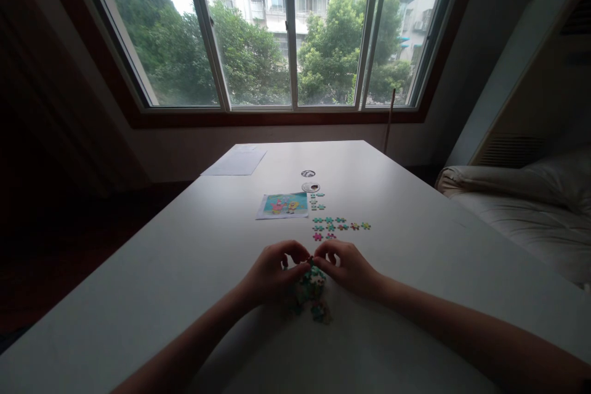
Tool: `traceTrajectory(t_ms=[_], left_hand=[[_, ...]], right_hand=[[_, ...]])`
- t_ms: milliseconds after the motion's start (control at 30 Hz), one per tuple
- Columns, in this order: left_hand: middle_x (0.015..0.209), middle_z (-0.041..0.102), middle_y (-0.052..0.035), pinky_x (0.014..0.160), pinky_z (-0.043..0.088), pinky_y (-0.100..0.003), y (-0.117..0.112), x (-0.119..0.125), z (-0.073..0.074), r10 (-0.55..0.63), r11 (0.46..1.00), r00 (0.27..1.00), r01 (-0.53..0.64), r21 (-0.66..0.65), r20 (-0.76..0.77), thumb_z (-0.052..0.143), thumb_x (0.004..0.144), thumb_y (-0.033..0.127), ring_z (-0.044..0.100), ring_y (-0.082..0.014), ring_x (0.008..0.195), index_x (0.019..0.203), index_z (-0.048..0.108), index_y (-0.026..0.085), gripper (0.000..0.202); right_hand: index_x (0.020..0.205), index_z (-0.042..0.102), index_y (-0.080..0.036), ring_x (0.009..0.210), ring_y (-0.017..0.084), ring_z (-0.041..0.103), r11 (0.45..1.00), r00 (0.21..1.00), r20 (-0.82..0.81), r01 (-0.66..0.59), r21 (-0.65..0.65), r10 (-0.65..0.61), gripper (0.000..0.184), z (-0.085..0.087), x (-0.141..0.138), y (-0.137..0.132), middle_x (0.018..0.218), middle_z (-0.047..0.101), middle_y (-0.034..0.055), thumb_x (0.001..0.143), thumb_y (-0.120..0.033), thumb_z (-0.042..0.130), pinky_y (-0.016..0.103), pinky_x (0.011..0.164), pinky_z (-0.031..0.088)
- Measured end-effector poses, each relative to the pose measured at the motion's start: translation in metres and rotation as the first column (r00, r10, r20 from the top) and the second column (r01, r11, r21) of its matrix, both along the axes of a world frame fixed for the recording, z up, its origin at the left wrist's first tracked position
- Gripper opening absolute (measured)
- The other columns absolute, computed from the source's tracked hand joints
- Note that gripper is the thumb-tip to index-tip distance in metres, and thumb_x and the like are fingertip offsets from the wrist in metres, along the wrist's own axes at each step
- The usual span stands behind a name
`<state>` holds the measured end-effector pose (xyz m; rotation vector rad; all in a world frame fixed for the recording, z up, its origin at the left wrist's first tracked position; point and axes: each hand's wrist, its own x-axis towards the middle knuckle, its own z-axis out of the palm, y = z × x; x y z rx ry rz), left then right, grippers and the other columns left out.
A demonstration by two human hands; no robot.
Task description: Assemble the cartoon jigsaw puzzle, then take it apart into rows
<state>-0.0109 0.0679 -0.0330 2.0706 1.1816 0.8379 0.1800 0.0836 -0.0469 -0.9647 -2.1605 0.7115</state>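
Both my hands meet over a small cluster of joined jigsaw pieces (313,295) on the white table (184,271). My left hand (272,274) is curled, its fingertips pinching at the cluster's top edge. My right hand (347,268) is curled too, thumb and fingers pinching the same spot from the right. Just beyond lie several loose puzzle pieces (339,225), teal, pink and orange. A colourful reference picture (283,205) lies flat further back, left of the pieces.
Two small round lids or discs (310,186) sit behind the picture. A sheet of paper (235,161) lies at the table's far left. A white cushion or bedding (521,197) is at the right. A large window (286,31) faces trees and buildings.
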Motion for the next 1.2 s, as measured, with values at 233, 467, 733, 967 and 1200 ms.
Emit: traceTrajectory(t_ms=[233, 467, 733, 967, 1200], left_hand=[[0.063, 0.063, -0.0002, 0.053, 0.038, -0.020, 0.000, 0.001, 0.001, 0.082, 0.997, 0.996, -0.081, 0.003, -0.030, 0.056, 0.075, 0.030, 0.052, -0.0111, 0.057, 0.071, 0.064, 0.015, 0.018], [0.062, 0.060, -0.0013, 0.054, 0.040, -0.021, 0.005, 0.000, -0.004, 0.134, 0.974, 0.960, -0.081, -0.212, 0.246, 0.059, 0.073, 0.036, 0.052, -0.0116, 0.057, 0.069, 0.062, 0.011, 0.026], [0.067, 0.063, -0.0032, 0.058, 0.042, -0.023, 0.004, 0.002, -0.004, 0.120, 0.970, 0.962, -0.061, -0.237, 0.244, 0.059, 0.074, 0.038, 0.055, -0.0140, 0.062, 0.073, 0.063, 0.011, 0.027], [0.081, 0.061, -0.0038, 0.072, 0.043, -0.028, 0.000, -0.001, -0.004, 0.059, 0.989, 0.991, -0.042, 0.141, -0.119, 0.051, 0.081, 0.024, 0.054, -0.0167, 0.077, 0.084, 0.065, 0.018, 0.015], [0.095, 0.054, -0.0059, 0.077, 0.042, -0.032, 0.000, 0.002, -0.007, -0.051, 0.962, 0.931, 0.142, 0.232, -0.360, 0.046, 0.085, 0.022, 0.049, -0.0186, 0.087, 0.096, 0.063, 0.025, 0.021]], right_hand=[[0.075, 0.059, -0.018, 0.057, 0.009, 0.048, 0.999, 0.999, -0.047, 0.029, 0.033, -0.027, 0.011, -0.001, 0.000, -0.002, 0.067, 0.059, -0.0006, 0.077, -0.028, 0.055, 0.020, 0.053, 0.039], [0.077, 0.058, -0.020, 0.058, 0.010, 0.047, 0.962, 0.994, -0.031, 0.112, 0.248, -0.108, 0.013, 0.000, 0.005, 0.002, 0.068, 0.057, -0.0010, 0.075, -0.033, 0.059, 0.025, 0.062, 0.038], [0.079, 0.061, -0.021, 0.069, 0.011, 0.055, 0.899, 0.996, 0.041, 0.057, 0.435, -0.083, 0.012, 0.004, 0.007, 0.001, 0.075, 0.063, 0.0008, 0.082, -0.029, 0.053, 0.027, 0.072, 0.035], [0.081, 0.063, -0.020, 0.064, 0.010, 0.055, 0.850, 0.983, -0.025, 0.171, 0.498, -0.183, 0.010, 0.023, 0.029, 0.020, 0.075, 0.063, 0.0013, 0.080, -0.026, 0.055, 0.025, 0.066, 0.037], [0.077, 0.063, -0.019, 0.055, 0.010, 0.048, 0.869, 0.941, -0.137, 0.337, 0.362, -0.308, 0.012, 0.013, 0.058, 0.038, 0.070, 0.060, 0.0013, 0.078, -0.028, 0.057, 0.024, 0.059, 0.040]])
